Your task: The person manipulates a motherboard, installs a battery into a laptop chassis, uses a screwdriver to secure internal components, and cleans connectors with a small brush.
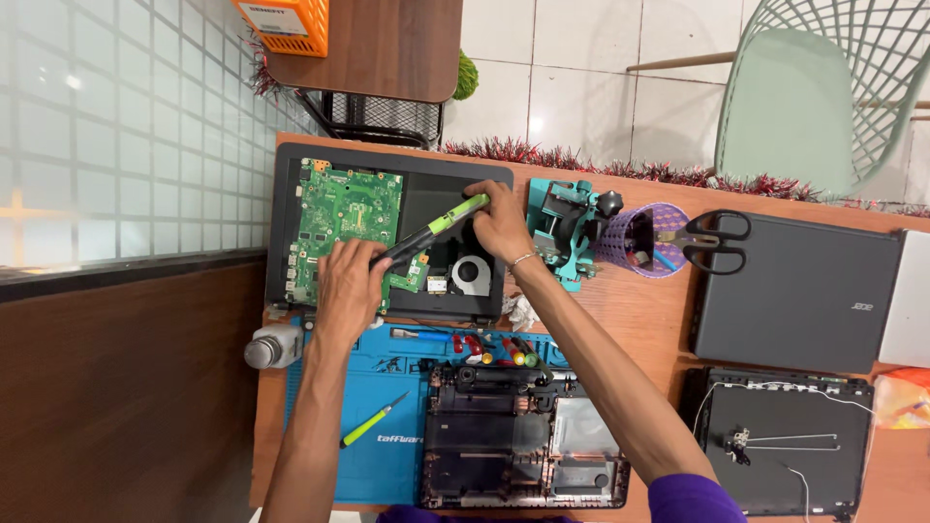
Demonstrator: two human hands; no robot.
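going l to r across the frame. far left, mid-height: a grey cylindrical bottle (272, 346) lying at the desk edge. just right of it the blue work mat (373, 450) w/ a small green-handled screwdriver (373, 420) lying loose on it, lower left-centre.

above that, upper left-centre, the opened laptop base (387, 232) w/ its green motherboard (344, 213) exposed; fan (472, 274) sits at the base's lower right. my left hand (347, 286) is closed round the dark lower end of the long green-black tool (431, 230), fingers wrapped, firm grip. my right hand (501, 221) is curled on the green top end of the same tool, fingertips pinching; can't see the palm side. so the tool lies diagonal over the board, between both hands, tip hidden under the left hand.

handling, my read: tool looks stiff, light plastic body, easy to steer from the two ends as held. the board is the fragile bit: thin, rigid, studded w/ parts; i'd judge it best taken by its bare edges, never pressed mid-span.

bottom centre: a black laptop bottom shell (523, 436), hollow side up, w/ a row of red and yellow-handled drivers (494, 349) just above it. centre-right: teal stand (567, 228), then a purple mesh cup (644, 240) holding black scissors (717, 240). right: a closed grey laptop (804, 291), and below it a dark lid panel (785, 441) w/ loose wires.
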